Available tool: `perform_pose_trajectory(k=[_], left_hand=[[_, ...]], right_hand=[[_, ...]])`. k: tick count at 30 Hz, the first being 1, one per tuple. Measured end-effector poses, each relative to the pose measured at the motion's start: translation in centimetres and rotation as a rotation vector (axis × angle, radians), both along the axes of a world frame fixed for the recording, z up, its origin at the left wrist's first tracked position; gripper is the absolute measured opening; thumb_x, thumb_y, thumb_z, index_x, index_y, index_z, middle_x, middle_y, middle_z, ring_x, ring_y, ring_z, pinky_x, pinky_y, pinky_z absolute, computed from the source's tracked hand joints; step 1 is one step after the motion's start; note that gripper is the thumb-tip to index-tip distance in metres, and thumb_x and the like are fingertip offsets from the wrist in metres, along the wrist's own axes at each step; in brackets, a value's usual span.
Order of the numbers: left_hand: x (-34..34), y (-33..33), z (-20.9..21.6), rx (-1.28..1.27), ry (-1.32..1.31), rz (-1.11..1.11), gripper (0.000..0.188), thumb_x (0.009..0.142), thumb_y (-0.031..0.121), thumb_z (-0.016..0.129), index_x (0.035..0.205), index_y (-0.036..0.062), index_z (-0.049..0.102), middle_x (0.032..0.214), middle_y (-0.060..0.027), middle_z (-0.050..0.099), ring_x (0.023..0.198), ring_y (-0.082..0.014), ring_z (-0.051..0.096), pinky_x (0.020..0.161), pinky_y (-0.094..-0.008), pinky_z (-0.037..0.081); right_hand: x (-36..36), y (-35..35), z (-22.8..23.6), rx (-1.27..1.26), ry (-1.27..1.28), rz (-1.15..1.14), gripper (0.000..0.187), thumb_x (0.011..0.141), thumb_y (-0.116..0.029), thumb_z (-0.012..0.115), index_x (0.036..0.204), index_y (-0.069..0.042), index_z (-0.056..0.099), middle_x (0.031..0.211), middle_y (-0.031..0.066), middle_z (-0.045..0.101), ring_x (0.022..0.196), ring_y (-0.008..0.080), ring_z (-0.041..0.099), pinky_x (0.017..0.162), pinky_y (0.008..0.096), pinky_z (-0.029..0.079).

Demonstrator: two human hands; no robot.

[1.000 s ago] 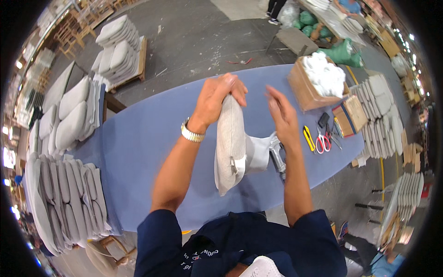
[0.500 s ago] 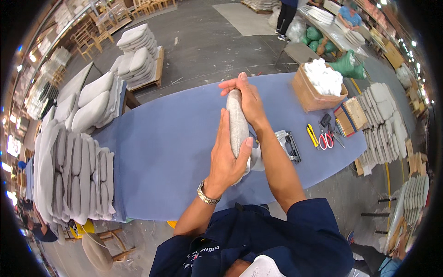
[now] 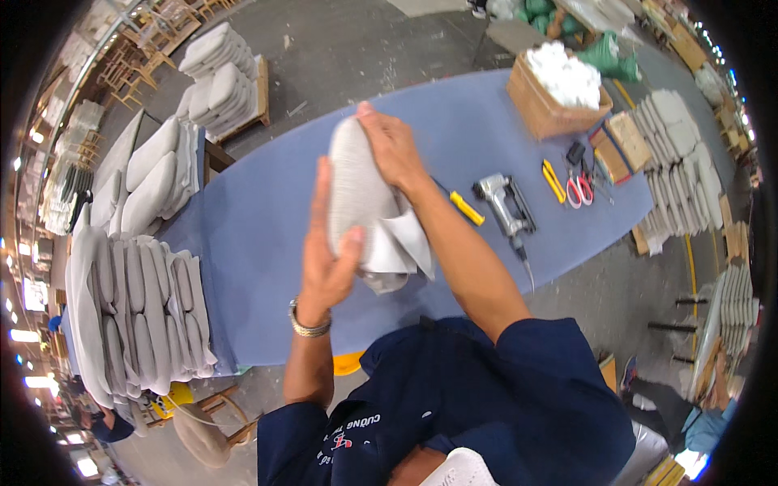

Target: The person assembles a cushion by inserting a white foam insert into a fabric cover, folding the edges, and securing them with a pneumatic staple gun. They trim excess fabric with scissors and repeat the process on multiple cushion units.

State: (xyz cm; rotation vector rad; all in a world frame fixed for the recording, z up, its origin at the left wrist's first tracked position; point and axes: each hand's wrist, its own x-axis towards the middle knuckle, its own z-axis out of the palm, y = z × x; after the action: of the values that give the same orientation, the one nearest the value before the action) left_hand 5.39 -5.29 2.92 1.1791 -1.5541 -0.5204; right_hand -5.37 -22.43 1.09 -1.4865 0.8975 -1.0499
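Note:
A light grey upholstered cushion pad (image 3: 353, 182) is held up between my two hands over the blue-covered table (image 3: 259, 267). My left hand (image 3: 326, 259) presses on its left side, fingers stretched along the edge and thumb across its near part. Along the far right edge my right hand (image 3: 393, 150) grips it, the thumb by the top end. A loose white flap (image 3: 403, 243) hangs from the pad's near right side. To the right of the pad lie a yellow-handled screwdriver (image 3: 468, 208) and a metal staple gun (image 3: 504, 206) with an attached hose.
Further right are a yellow cutter (image 3: 553, 181), red-handled scissors (image 3: 579, 191) and a carton (image 3: 545, 109) of white stuffing. Stacked grey cushions (image 3: 142, 312) crowd the table's left end. More cushion stacks (image 3: 679, 182) stand beyond the right end.
Both hands and the pad have moved left, and the pad has turned from edge-on to show its broad grey face and white flap. The screwdriver and staple gun are now uncovered.

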Motion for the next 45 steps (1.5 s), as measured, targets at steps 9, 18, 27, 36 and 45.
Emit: perform_pose_trajectory(k=[9, 18, 27, 36, 45], left_hand=[[4.7, 5.2, -3.5, 0.019, 0.257, 0.495, 0.050, 0.108, 0.025, 0.041, 0.152, 0.0012, 0.047, 0.157, -0.0170, 0.047, 0.144, -0.0282, 0.044, 0.121, -0.0412, 0.033], [3.4, 7.0, -2.8, 0.254, 0.432, 0.767, 0.063, 0.112, 0.047, 0.034, 0.154, 0.0008, 0.042, 0.160, -0.0220, 0.037, 0.144, -0.0334, 0.043, 0.122, -0.0460, 0.032], [4.2, 8.1, -5.2, 0.068, -0.628, 0.839, 0.073, 0.107, 0.056, 0.046, 0.148, -0.0047, 0.041, 0.159, -0.0272, 0.037, 0.151, -0.0484, 0.032, 0.120, -0.0659, 0.021], [3.0, 9.3, -6.0, 0.003, -0.526, 0.798, 0.073, 0.102, 0.059, 0.054, 0.141, -0.0029, 0.047, 0.138, -0.0239, 0.053, 0.131, -0.0431, 0.049, 0.115, -0.0615, 0.028], [2.5, 9.0, -4.7, 0.021, -0.629, 0.793, 0.076, 0.102, 0.066, 0.049, 0.135, -0.0017, 0.054, 0.128, -0.0205, 0.059, 0.120, -0.0389, 0.052, 0.108, -0.0546, 0.034]], right_hand=[[-0.6, 4.5, -21.7, -0.102, 0.215, 0.018, 0.056, 0.112, -0.039, 0.038, 0.157, -0.006, 0.044, 0.156, 0.0226, 0.049, 0.148, 0.0378, 0.043, 0.123, 0.0413, 0.032], [-9.2, 10.2, -16.1, -0.081, 0.262, 0.011, 0.026, 0.100, -0.020, 0.066, 0.116, -0.001, 0.073, 0.115, 0.0151, 0.074, 0.106, 0.0285, 0.071, 0.093, 0.0377, 0.053], [-3.8, 13.0, -2.3, -0.392, 0.107, 0.218, 0.033, 0.088, -0.022, 0.082, 0.111, -0.002, 0.071, 0.094, 0.0131, 0.071, 0.084, 0.0254, 0.069, 0.076, 0.0358, 0.055], [-3.3, 13.3, -1.8, -0.136, 0.385, 0.309, 0.034, 0.085, -0.030, 0.086, 0.093, -0.002, 0.067, 0.079, 0.0094, 0.067, 0.064, 0.0239, 0.063, 0.062, 0.0363, 0.052], [-4.9, 15.0, -2.6, -0.462, -0.020, 0.392, 0.016, 0.087, -0.010, 0.080, 0.086, -0.002, 0.067, 0.080, 0.0070, 0.063, 0.074, 0.0191, 0.060, 0.063, 0.0319, 0.049]])
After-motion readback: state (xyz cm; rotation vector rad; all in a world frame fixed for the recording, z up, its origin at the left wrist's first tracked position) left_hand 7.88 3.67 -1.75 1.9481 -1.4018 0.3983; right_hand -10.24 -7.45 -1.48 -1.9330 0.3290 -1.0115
